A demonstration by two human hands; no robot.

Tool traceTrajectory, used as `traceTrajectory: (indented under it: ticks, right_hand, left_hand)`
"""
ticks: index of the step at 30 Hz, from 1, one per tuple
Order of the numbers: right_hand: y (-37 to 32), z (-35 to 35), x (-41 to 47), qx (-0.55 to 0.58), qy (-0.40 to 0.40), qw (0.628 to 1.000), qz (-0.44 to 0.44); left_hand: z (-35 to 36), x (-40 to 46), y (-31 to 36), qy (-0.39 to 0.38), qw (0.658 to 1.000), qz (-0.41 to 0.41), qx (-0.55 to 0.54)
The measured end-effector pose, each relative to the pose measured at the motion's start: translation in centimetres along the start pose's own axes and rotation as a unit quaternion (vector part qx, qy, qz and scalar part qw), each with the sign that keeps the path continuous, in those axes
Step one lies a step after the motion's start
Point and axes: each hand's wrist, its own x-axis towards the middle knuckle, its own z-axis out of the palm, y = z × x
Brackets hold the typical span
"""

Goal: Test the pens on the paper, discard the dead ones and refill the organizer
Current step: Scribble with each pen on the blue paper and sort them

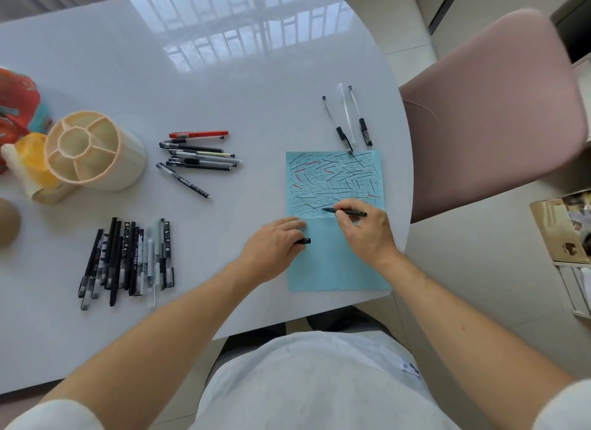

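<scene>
A light blue paper (335, 260) lies near the table's right edge, its upper half covered in black and red strokes. My right hand (364, 228) grips a black pen (347, 211) with the tip touching the paper. On the paper's left edge rests my left hand (271, 247), closed around a black pen cap (305, 241). A cream round organizer (92, 151) with several compartments stands at the left and looks empty. Below it lies a big bunch of black pens (128, 260). A smaller pile of pens (198, 156) lies in the middle. Three pens (348, 119) lie above the paper.
The white glossy table (224, 77) curves away on the right. A pink chair (492, 109) stands beside it. Red and yellow packaging (19, 125) crowds the left edge behind the organizer. A cardboard box (559, 228) sits on the floor at the right.
</scene>
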Motion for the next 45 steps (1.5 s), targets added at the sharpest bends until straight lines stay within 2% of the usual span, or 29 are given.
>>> traceTrajectory:
  ticks: [3, 9, 13, 19, 26, 29, 34, 39, 42, 45]
  right_hand:
    - [0.2, -0.3, 0.0, 0.008, 0.010, 0.999, 0.038]
    - [-0.9, -1.6, -0.2, 0.181, 0.063, 0.975, 0.114]
    - [-2.0, -1.6, -0.9, 0.249, 0.015, 0.962, 0.109]
    - [-2.8, -0.7, -1.4, 0.259, -0.038, 0.958, 0.114]
    - [-2.8, 0.9, -2.1, 0.280, -0.089, 0.947, 0.126]
    - [-3.1, 1.5, -2.3, 0.296, -0.073, 0.942, 0.138]
    - [-3.6, 3.0, -1.9, 0.275, -0.060, 0.947, 0.154]
    - [-4.9, 5.4, -0.6, 0.195, -0.191, 0.950, 0.155]
    - [-6.5, 8.2, 0.7, 0.137, -0.232, 0.951, 0.150]
    - [-8.5, 11.5, 2.4, 0.071, -0.205, 0.966, 0.138]
  left_hand:
    - [-0.1, 0.0, 0.0, 0.003, 1.000, -0.007, -0.004]
    - [-0.4, 0.1, 0.1, 0.004, 0.998, -0.050, -0.046]
    - [-0.7, 0.0, 0.3, 0.031, 0.995, -0.074, -0.062]
    - [-1.5, -0.2, 0.6, 0.049, 0.993, -0.073, -0.073]
    - [-2.7, 0.0, 1.6, -0.003, 0.996, -0.073, -0.054]
    - [-3.2, 0.2, 2.0, -0.005, 0.995, -0.079, -0.054]
    - [-3.8, 0.0, 2.1, -0.006, 0.994, -0.095, -0.049]
    - [-3.7, -3.1, -0.1, -0.029, 0.991, -0.129, -0.008]
    - [-4.1, -5.8, -2.3, 0.006, 0.978, -0.206, 0.044]
    - [-4.5, -9.2, -4.6, 0.051, 0.948, -0.303, 0.082]
